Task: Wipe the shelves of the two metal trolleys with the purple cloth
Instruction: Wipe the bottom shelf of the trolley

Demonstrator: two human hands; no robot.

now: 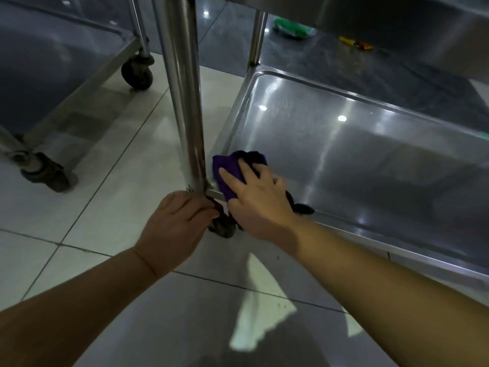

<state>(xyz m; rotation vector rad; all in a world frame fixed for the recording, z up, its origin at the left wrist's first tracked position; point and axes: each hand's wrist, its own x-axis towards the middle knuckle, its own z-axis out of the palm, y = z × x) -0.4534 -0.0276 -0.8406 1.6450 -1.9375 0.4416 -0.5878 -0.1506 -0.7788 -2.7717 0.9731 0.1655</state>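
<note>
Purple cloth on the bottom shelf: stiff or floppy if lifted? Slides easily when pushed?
Likely floppy: the purple cloth is bunched in folds under the flat right hand. Probably light, being a small crumpled rag. Should slide easily, since the steel shelf looks smooth and glossy.

Two metal trolleys stand here: the left trolley (60,64) and the right trolley (357,144). One purple cloth (230,168). Two hands, left hand (174,221) and right hand (262,202). Three castors show: far castor (137,72), near castor (49,176), corner castor (222,230). One green thing (291,30), one yellow thing (354,43).
</note>
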